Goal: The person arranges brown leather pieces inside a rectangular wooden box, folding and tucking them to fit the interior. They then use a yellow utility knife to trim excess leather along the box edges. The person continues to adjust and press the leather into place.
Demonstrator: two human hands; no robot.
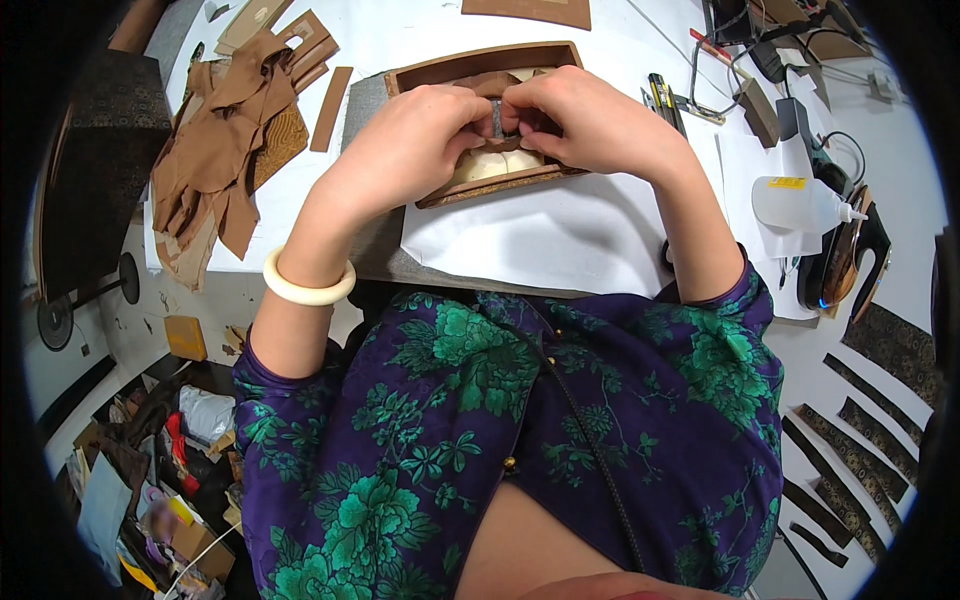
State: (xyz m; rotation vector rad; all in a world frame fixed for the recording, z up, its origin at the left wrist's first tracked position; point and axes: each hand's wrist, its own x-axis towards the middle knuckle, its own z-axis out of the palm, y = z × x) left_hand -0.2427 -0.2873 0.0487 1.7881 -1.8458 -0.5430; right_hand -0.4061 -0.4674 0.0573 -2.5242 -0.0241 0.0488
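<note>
1. Left hand (440, 130): fingers bent, thumb drawn in toward them, over the open box; cannot tell whether anything is gripped.
2. Right hand (575, 115): just beside the left, fingers curled, thumb tucked; grip likewise cannot be told.
3. Brown open box (500, 184): shallow, rectangular, beneath both hands at the table's near side; cream lining (492, 166) visible inside.
4. Cream bangle (308, 278): on left forearm.
5. White paper sheet (520, 225): nearer the person than the box.
6. Brown leather pieces (225, 130): heaped, left.
7. Translucent squeeze bottle (795, 203): right.
</note>
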